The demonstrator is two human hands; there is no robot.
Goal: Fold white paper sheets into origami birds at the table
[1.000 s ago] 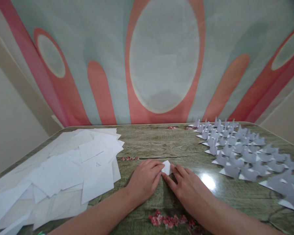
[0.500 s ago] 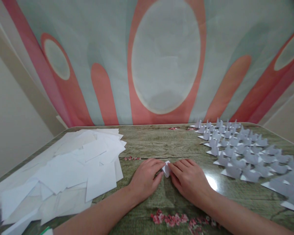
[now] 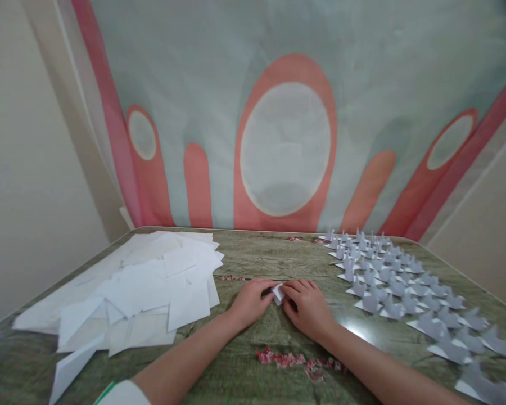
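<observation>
Between my hands, at the middle of the table, is a small folded piece of white paper [image 3: 278,293]. My left hand [image 3: 252,301] pinches its left side between thumb and fingers. From the right, my right hand [image 3: 307,306] grips the same piece, with fingers bent over its edge. The fingers hide part of the folds, so the exact shape is unclear. Several folded white paper figures [image 3: 392,309], with upright pointed parts, stand in rows on the right of the table. To the left of my hands lies a spread pile of white paper sheets [image 3: 143,287].
The table [image 3: 257,253] has a wood-grain top with a pink flower print [image 3: 287,359] near my forearms. Behind its far edge hangs a pale green and coral patterned backdrop [image 3: 287,152]. One folded sheet [image 3: 78,363] lies at the pile's near end.
The camera view has tilted up and drawn back, so more backdrop and paper figures show. Both hands stay on the small folded paper, which has turned slightly between the fingers.
</observation>
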